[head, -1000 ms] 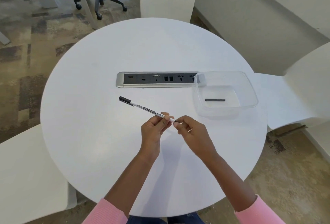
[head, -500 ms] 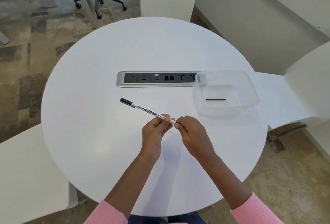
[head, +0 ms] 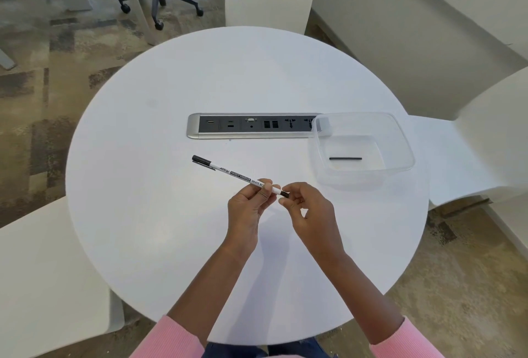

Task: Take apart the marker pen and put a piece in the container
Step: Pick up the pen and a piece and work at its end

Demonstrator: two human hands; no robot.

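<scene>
I pinch the slim white whiteboard marker pen with black print [head: 239, 175] between the thumb and fingertips of my left hand [head: 248, 209], gripping it near its right end. The pen slants up and away to the left above the round white table [head: 160, 243], its black cap [head: 201, 159] at the far end. My right hand [head: 307, 213] sits just beside the pen's small black end piece [head: 284, 193], thumb and forefinger curled close together around it; I cannot tell whether they actually press it. The clear plastic rectangular container [head: 400, 140] stands on the table to the right, well apart, with a thin black rod [head: 345, 158] lying flat inside.
</scene>
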